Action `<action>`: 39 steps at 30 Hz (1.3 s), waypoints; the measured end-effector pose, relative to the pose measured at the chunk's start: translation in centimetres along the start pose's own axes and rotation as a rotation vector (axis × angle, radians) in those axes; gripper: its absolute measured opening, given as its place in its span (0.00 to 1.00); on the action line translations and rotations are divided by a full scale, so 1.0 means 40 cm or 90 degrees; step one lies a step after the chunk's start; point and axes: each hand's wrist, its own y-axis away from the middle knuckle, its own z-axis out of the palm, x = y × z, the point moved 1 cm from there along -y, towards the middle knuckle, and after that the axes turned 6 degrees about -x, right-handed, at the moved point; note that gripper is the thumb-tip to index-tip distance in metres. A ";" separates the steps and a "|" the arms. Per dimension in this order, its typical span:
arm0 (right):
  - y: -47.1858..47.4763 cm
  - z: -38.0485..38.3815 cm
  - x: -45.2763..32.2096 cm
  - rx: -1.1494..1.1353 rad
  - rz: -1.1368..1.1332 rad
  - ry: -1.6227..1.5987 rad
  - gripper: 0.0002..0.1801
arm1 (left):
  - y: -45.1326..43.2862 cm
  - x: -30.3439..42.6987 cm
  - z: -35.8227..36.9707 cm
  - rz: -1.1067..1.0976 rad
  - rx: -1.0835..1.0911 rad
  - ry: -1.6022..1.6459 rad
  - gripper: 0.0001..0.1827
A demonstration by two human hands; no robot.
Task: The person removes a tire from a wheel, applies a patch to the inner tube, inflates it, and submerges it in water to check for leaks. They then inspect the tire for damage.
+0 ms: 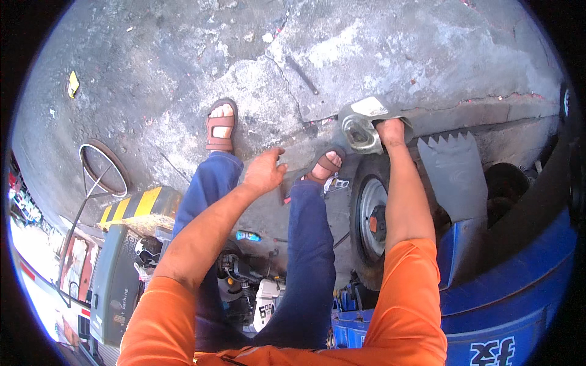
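My right hand [393, 130] reaches into the cut opening of a clear plastic jug [359, 130] with a pale patch on top. Its fingers are hidden inside, so I cannot see whether they grip. The jug is just above the tyre of a small vehicle wheel [373, 219] with a silver rim. My left hand [265, 171] hangs in front of my knees, holding nothing, its thumb apart from its bent fingers. Below it, between my legs, a small blue packet or bottle [248, 236] lies on the ground.
A blue vehicle body [503, 283] with a grey serrated mudguard [453, 174] is on the right. On the left are a ring-based metal stand [123, 176], a yellow-and-black block [139, 206] and a grey box [110, 283]. A dark bar [302, 75] lies on cracked concrete.
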 end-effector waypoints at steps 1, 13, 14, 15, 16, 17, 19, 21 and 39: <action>0.007 -0.009 -0.002 -0.033 0.049 -0.021 0.23 | -0.008 -0.015 -0.018 0.004 0.007 -0.052 0.23; 0.151 -0.153 -0.093 0.097 0.050 -0.105 0.14 | -0.517 0.065 -0.173 0.330 0.260 -0.632 0.29; 0.193 -0.166 -0.113 0.169 0.036 -0.198 0.15 | -0.535 0.069 -0.175 0.374 0.309 -0.623 0.22; 0.224 -0.151 -0.094 0.249 -0.006 -0.293 0.14 | -0.543 0.084 -0.168 0.385 0.326 -0.650 0.17; 0.266 -0.149 -0.111 0.293 0.050 -0.347 0.13 | -0.550 0.066 -0.164 0.383 0.291 -0.679 0.16; 0.313 -0.149 -0.138 0.334 0.105 -0.405 0.12 | -0.543 0.039 -0.168 0.376 0.254 -0.713 0.15; 0.383 -0.098 -0.142 0.347 0.168 -0.545 0.13 | -0.503 -0.001 -0.167 0.315 0.227 -0.680 0.13; 0.440 -0.041 -0.154 0.352 0.221 -0.692 0.13 | -0.444 -0.026 -0.148 0.239 0.165 -0.436 0.09; 0.930 -0.056 -0.265 0.133 0.082 -0.557 0.07 | 0.277 0.313 -0.126 0.145 -0.096 -0.273 0.26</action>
